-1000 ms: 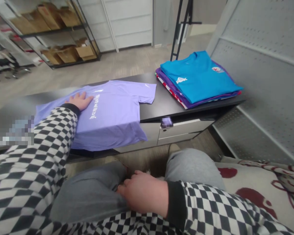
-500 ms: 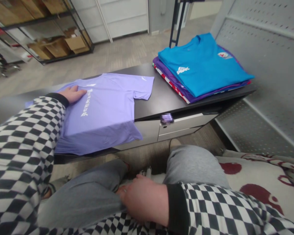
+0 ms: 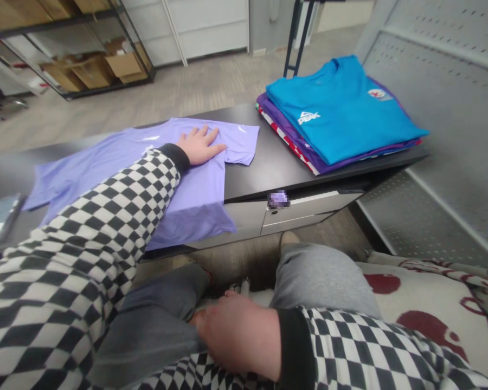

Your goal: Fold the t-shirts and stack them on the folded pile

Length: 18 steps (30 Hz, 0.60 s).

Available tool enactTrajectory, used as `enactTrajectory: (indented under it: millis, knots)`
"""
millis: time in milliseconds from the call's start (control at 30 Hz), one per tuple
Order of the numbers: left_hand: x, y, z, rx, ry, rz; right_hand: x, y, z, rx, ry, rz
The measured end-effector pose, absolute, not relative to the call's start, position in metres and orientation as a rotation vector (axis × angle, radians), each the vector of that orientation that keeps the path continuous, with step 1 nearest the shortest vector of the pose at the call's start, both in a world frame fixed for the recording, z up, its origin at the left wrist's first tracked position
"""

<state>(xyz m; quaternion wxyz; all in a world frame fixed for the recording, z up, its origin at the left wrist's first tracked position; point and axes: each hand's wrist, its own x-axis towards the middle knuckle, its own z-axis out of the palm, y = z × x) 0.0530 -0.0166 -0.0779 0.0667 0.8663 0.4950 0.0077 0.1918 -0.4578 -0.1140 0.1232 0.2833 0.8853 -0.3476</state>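
A light purple T-shirt (image 3: pixel 191 203) with white print lies spread on the dark table, its lower part hanging over the near edge. My left hand (image 3: pixel 201 146) rests palm down on it near the right sleeve, open with fingers spread. The checkered sleeve covers much of the shirt's middle. Low in the view, my right hand (image 3: pixel 238 330) lies in my lap on the grey trousers. Its fingers bend away under the hand and are mostly hidden, so what they hold, if anything, does not show.
Folded shirts with a blue T-shirt (image 3: pixel 345 116) on top are stacked at the table's right end. A shiny flat packet (image 3: pixel 0 216) lies at the far left. A drawer (image 3: pixel 309 208) stands slightly out below the tabletop (image 3: pixel 248 181). A perforated grey panel (image 3: pixel 443 108) rises at right.
My left hand has slid right across the shirt, from its left part to near the right sleeve. The flat packet has come into view at left. My right hand stays in place.
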Motion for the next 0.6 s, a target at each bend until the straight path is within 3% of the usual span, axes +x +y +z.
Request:
enactTrajectory:
  millis: [267, 433, 600]
  knots:
    - [0.081, -0.06, -0.053, 2.561, 1.648, 0.004, 0.193, -0.455, -0.105, 0.837, 2.607, -1.041]
    - [0.079, -0.082, -0.036, 2.472, 1.729, 0.33, 0.196, -0.451, -0.098, 0.816, 2.52, -1.048]
    - [-0.003, -0.091, -0.002, 2.379, 1.933, 0.539, 0.203, -0.457, -0.102, 0.868, 2.61, -1.008]
